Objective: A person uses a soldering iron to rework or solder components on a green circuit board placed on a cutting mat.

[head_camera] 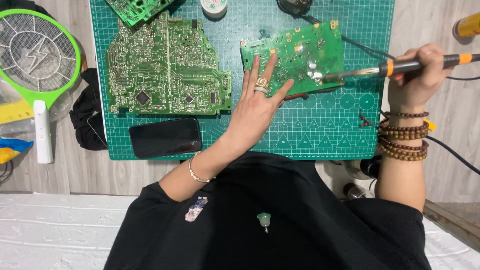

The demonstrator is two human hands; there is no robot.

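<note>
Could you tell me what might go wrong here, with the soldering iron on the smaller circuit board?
The left hand lies flat on the small circuit board, its fingertips fairly close to the soldering iron tip; a slip could burn them.

The board is steadied only by that hand on the cutting mat, so it may shift under the tip.

The iron's cord runs beside the right hand and forearm; a snag could jerk the tip.

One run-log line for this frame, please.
left hand: flat on small circuit board | right hand: holds soldering iron, tip on board | surface: green cutting mat
</note>
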